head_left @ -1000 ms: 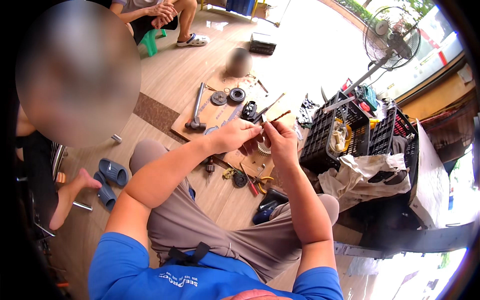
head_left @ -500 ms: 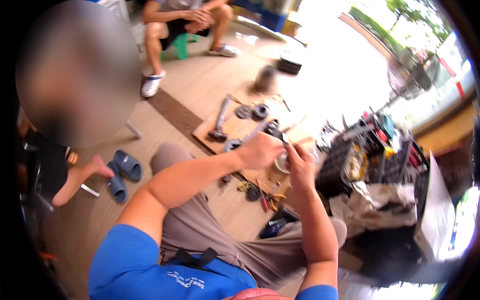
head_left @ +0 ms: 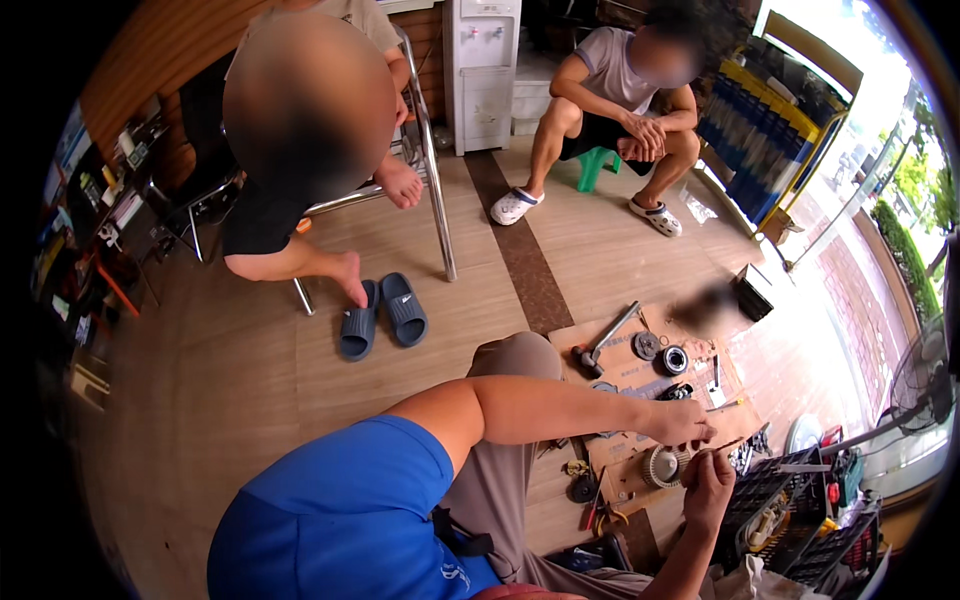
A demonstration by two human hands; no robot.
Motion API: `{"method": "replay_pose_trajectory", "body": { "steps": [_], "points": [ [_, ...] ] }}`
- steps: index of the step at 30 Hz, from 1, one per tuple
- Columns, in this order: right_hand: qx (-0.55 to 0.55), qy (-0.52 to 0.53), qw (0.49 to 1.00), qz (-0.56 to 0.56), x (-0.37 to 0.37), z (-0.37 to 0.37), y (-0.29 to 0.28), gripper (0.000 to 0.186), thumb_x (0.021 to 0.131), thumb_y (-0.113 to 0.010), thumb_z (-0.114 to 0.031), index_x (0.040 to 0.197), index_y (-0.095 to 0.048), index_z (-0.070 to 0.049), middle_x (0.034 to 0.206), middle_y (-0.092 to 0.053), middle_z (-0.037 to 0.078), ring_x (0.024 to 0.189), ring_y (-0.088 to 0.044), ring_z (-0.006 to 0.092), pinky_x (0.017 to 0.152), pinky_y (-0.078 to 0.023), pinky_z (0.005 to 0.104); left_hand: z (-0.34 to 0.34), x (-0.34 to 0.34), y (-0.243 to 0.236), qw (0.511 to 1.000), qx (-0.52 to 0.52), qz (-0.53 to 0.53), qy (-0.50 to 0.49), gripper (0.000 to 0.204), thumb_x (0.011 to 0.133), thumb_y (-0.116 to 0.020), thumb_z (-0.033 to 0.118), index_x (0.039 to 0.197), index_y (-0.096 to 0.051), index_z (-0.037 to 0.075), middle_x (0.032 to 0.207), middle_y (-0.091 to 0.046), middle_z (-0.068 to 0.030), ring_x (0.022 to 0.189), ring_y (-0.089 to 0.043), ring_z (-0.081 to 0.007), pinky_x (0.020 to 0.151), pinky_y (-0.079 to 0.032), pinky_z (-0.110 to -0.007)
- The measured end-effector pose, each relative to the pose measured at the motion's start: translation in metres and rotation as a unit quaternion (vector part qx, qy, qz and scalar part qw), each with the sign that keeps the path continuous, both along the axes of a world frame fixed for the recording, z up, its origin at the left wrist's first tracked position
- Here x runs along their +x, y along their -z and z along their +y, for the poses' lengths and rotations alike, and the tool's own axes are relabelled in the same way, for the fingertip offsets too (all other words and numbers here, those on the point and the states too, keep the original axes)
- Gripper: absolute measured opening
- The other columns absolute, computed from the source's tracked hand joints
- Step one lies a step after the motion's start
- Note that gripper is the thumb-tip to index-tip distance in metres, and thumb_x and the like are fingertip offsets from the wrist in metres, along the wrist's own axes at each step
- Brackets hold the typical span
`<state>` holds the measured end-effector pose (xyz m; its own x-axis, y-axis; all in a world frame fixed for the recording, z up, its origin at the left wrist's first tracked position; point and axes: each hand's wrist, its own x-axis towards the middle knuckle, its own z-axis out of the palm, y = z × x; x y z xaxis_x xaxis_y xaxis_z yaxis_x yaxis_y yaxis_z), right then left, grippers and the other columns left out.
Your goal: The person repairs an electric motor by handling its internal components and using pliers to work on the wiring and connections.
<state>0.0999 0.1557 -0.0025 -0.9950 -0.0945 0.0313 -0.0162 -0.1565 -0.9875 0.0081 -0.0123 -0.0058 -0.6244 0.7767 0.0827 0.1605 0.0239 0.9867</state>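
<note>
My left hand (head_left: 680, 422) is closed over the cardboard sheet (head_left: 625, 375), its fingertips pressed together. What it holds, if anything, is too small to make out. Just nearer, my right hand (head_left: 710, 488) pinches a thin reddish-brown strip (head_left: 730, 445) between thumb and finger. The two sets of fingertips are close to each other. Beside my right hand stands a pale ribbed round part (head_left: 663, 466). Farther off on the cardboard lie a hammer (head_left: 605, 340), a grey disc (head_left: 646, 345) and a dark ring (head_left: 675, 360).
Black crates (head_left: 765, 500) full of tools stand at the right, near a fan (head_left: 915, 385). Pliers (head_left: 608, 520) lie close to my legs. Grey slippers (head_left: 404, 310) rest before one seated person; another sits on a green stool (head_left: 597, 168) at the back.
The view has swung left, so both seated people show more fully. My hands appear farther right and a little apart; the thin strip now shows between them.
</note>
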Motion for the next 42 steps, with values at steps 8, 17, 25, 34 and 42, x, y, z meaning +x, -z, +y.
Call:
{"method": "replay_pose_trajectory", "body": {
  "steps": [8,17,25,34,42],
  "points": [
    [0.014,-0.075,0.997,-0.017,0.003,-0.012,0.014,0.021,0.098,-0.051,-0.019,0.087,-0.057,-0.002,0.065,-0.054,0.002,0.053,-0.047,0.0095,0.05,-0.036,0.0217,0.008,-0.008,0.008,0.957,0.12,-0.242,0.104,0.023,0.093,-0.061,0.014,0.106,-0.064,-0.005,0.096,-0.069,-0.005,0.086,-0.06,-0.0092,0.073,-0.049,-0.025],
    [0.128,0.028,0.991,0.016,0.002,-0.016,0.011,0.018,0.095,-0.055,-0.009,0.081,-0.061,0.0,0.065,-0.056,-0.002,0.056,-0.047,0.006,0.052,-0.036,0.0226,0.001,-0.002,-0.011,0.99,0.094,-0.09,-0.046,0.015,0.085,-0.068,0.009,0.084,-0.069,-0.005,0.075,-0.07,-0.0083,0.069,-0.062,-0.0106,0.067,-0.049,-0.025],
    [0.501,0.191,0.819,0.205,-0.009,-0.023,0.031,0.015,0.09,-0.057,-0.011,0.088,-0.063,0.002,0.077,-0.064,0.02,0.067,-0.061,0.0341,0.061,-0.046,0.039,0.02,0.001,0.003,0.965,-0.018,0.059,-0.254,0.022,0.08,-0.072,0.017,0.092,-0.071,-0.002,0.073,-0.069,-0.0145,0.066,-0.065,-0.014,0.064,-0.05,-0.03],
    [0.183,0.101,0.973,0.095,-0.005,-0.015,0.031,0.015,0.094,-0.056,-0.007,0.098,-0.064,0.006,0.084,-0.062,-0.002,0.07,-0.051,0.0047,0.06,-0.041,0.0212,0.013,-0.003,0.011,0.976,0.136,-0.135,-0.1,0.02,0.092,-0.063,0.018,0.099,-0.067,0.0,0.083,-0.07,-0.0059,0.074,-0.065,-0.0104,0.066,-0.05,-0.027],
    [0.097,0.052,0.994,-0.007,0.004,-0.009,0.015,0.011,0.092,-0.058,-0.004,0.089,-0.065,0.003,0.072,-0.057,-0.004,0.062,-0.046,0.0021,0.054,-0.035,0.0195,0.009,-0.003,0.0,0.976,0.164,-0.142,-0.027,0.015,0.093,-0.059,0.012,0.09,-0.069,0.001,0.082,-0.07,-0.004,0.074,-0.064,-0.0098,0.067,-0.05,-0.026]
  ]
}}
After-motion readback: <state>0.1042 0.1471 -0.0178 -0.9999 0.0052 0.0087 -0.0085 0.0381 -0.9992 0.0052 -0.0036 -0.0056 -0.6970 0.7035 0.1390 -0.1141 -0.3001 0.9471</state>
